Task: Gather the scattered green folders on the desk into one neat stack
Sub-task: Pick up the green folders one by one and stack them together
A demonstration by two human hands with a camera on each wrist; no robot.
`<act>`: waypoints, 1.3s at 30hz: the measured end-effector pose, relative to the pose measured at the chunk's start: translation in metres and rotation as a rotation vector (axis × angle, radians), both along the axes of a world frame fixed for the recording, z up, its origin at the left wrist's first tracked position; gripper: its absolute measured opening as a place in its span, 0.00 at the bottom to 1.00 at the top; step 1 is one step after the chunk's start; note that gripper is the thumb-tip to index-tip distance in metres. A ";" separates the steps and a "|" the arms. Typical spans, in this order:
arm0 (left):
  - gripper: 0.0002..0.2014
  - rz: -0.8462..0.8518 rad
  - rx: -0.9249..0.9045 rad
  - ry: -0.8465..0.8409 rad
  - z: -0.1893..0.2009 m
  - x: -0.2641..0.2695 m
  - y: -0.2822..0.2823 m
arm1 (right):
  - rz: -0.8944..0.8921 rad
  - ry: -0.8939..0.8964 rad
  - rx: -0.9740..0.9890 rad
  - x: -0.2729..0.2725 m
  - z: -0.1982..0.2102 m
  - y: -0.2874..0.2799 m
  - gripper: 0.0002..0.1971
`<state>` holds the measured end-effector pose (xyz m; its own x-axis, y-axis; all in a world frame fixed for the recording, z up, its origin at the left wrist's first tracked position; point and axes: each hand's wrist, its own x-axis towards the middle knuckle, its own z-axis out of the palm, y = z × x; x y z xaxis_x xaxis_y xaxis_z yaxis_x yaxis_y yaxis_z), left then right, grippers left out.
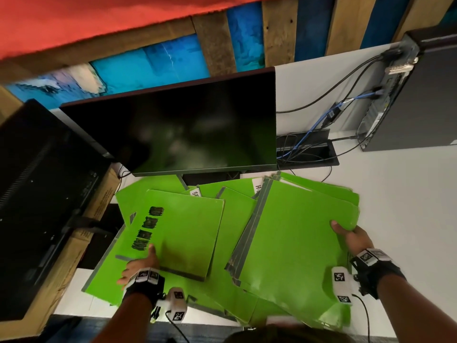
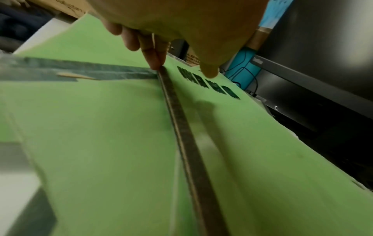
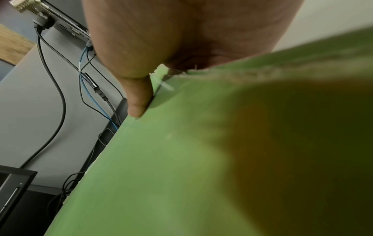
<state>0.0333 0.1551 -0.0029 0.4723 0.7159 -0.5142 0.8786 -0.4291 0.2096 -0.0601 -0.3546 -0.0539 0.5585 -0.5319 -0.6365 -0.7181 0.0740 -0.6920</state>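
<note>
Folders of green card with grey spine strips (image 1: pixel 247 214) lie fanned and overlapping across the lower middle of the frame, on a white tabletop (image 1: pixel 400 199). At lower left, the left hand (image 1: pixel 138 266) pinches the near edge of a green folder marked with black scribbles (image 1: pixel 183 231), thumb on top and fingers (image 2: pixel 129 39) under the edge. At lower right, the right hand (image 1: pixel 353 237) grips the right edge of a thicker sheaf of green folders (image 1: pixel 296 231), thumb (image 3: pixel 139 99) laid on the top cover; its other fingers are hidden beneath. Behind the folders stands a dark flat monitor (image 1: pixel 185 125). Black and blue cables (image 1: pixel 321 120) run at upper right toward a grey computer case (image 1: pixel 408 95). A brown cardboard box (image 1: pixel 99 201) sits at left.
</note>
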 end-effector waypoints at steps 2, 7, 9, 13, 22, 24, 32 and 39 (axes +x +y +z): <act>0.57 0.023 -0.078 0.045 -0.006 0.001 -0.006 | -0.003 0.000 0.004 0.000 0.001 0.000 0.31; 0.18 -0.018 -0.319 0.012 0.003 -0.002 -0.023 | -0.014 -0.017 0.019 0.000 0.000 -0.001 0.30; 0.26 0.052 -0.276 -0.067 0.005 0.008 -0.022 | -0.017 -0.020 0.025 -0.001 0.000 -0.001 0.30; 0.28 0.119 -0.226 -0.316 0.018 0.030 -0.007 | -0.022 -0.030 0.043 0.000 -0.003 -0.002 0.31; 0.08 -0.328 -0.290 -0.236 0.018 0.020 0.031 | -0.039 -0.064 0.080 -0.002 -0.003 -0.003 0.29; 0.03 -0.469 -0.299 -0.184 0.022 0.017 0.013 | -0.041 -0.069 0.084 -0.001 -0.004 -0.002 0.28; 0.18 -0.631 -0.180 -0.059 0.009 0.052 -0.043 | -0.052 -0.084 0.098 0.000 -0.009 -0.005 0.27; 0.17 -0.421 -0.498 -0.084 0.009 0.058 -0.044 | -0.064 -0.099 0.117 0.000 -0.012 -0.006 0.25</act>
<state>0.0917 0.1109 0.0063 0.7128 0.1471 -0.6858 0.6290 -0.5666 0.5323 -0.0602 -0.3609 -0.0660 0.5892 -0.4938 -0.6395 -0.6380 0.2013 -0.7433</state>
